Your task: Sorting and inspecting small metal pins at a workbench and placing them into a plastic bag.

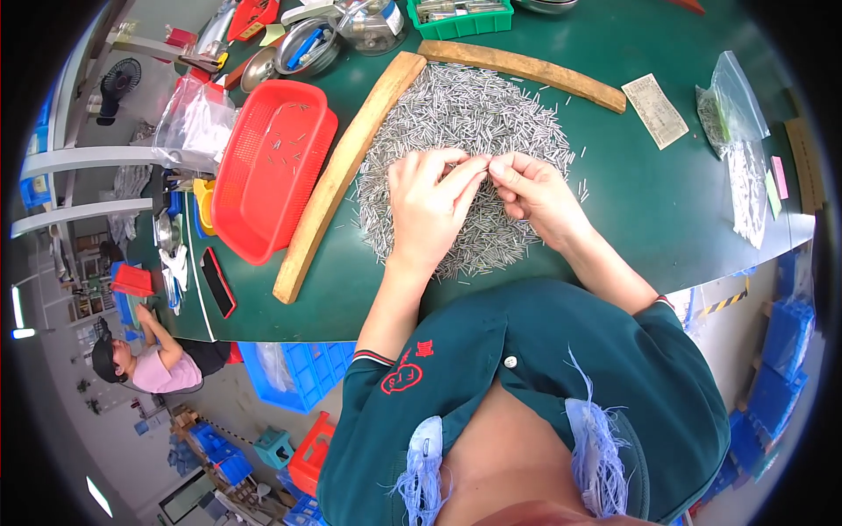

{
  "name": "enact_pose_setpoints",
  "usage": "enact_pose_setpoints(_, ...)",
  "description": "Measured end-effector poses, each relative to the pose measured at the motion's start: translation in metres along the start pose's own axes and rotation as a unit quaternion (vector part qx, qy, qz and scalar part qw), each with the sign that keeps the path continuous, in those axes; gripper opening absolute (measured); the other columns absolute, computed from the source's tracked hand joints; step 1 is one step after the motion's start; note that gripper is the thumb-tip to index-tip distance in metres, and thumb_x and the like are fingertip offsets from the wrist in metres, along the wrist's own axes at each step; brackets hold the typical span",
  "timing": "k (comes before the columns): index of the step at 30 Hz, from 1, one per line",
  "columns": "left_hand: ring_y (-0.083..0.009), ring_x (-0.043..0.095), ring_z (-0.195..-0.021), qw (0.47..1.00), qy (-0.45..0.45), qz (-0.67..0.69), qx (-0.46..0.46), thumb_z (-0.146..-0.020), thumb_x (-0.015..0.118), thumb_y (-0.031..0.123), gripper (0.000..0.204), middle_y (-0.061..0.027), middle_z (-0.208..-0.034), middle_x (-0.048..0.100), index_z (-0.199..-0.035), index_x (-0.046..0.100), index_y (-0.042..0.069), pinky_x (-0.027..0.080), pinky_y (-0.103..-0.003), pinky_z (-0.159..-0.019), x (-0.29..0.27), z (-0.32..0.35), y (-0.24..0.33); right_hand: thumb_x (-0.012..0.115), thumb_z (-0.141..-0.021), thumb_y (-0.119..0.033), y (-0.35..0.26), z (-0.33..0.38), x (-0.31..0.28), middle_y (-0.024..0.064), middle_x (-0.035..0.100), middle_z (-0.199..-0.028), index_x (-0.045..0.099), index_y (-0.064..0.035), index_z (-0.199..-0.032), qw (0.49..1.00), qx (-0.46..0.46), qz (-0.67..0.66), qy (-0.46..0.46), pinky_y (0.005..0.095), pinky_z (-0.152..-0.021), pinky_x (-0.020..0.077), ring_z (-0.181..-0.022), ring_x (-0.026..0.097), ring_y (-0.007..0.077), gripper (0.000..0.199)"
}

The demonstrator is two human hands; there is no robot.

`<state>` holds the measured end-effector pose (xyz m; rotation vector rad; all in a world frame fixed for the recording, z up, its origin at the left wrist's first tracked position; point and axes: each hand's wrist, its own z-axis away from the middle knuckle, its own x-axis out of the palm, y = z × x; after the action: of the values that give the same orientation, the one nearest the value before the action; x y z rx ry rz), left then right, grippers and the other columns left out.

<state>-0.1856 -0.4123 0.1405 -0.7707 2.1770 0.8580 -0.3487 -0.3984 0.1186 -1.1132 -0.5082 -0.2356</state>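
While one bar (pixel 351 180) on the left and another bar (pixel 526 72) on the far side edge the pins (pixel 465 118), probably to stop rolling, my left hand (pixel 427 206) and right hand (pixel 542 197) meet above them, fingertips pinched together; can't tell if anything's gripped. Basket (pixel 250 215) farther left, likely for easy reach.

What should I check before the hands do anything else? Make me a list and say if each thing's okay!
1. Left hand over the metal pins: ok.
2. Right hand close to the left, fingertips meeting: ok.
3. What's between the fingertips: cannot tell, too small.
4. Pins all gathered in the pile: not ok, some loose pins lie scattered at its right.
5. Wooden bars beside the pile: ok, one left, one along the far side.
6. Red basket uncovered: ok, a few small bits inside.
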Motion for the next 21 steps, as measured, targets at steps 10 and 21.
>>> enact_pose_setpoints(10,-0.014,0.057,-0.081,0.963,0.012,0.25,-0.105,-0.076,0.068,0.001,0.02,-0.0075,-0.089,0.061,-0.095,0.068,0.005,0.046,-0.025,-0.073,0.008,0.008,-0.004,0.058,-0.09,-0.024,-0.003,0.001,0.003,-0.0035,0.055,-0.074,0.059,-0.0065,-0.089,0.986,0.065,-0.141,-0.056,0.015,-0.049,0.0355,-0.058,0.045,0.0019,0.017)
enact_pose_setpoints(21,-0.0155,0.057,-0.076,0.951,0.028,0.265,-0.16,-0.075,0.07,0.007,0.019,-0.0051,-0.083,0.061,-0.094,0.07,0.007,0.047,-0.027,-0.069,0.006,0.008,-0.004,0.062,-0.088,-0.023,0.0,-0.003,-0.008,-0.0056,0.048,-0.067,0.06,-0.0051,-0.091,0.992,0.027,-0.114,-0.047,0.0134,-0.042,0.026,-0.054,0.037,-0.0001,0.018)
